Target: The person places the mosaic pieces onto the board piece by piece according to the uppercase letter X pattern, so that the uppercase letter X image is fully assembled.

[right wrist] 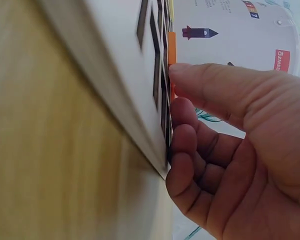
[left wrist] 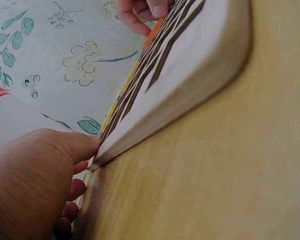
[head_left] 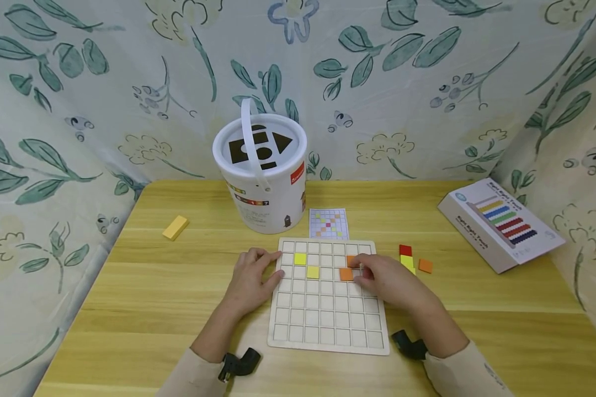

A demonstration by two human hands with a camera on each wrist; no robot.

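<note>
Brightly orange, flat tile in right hand's pinch; left hand's fingers relaxed.

"Right Right Touch" twice on a white box, "ZMED" legible on the red label of a white bucket, "7" on its coloured strip
</note>
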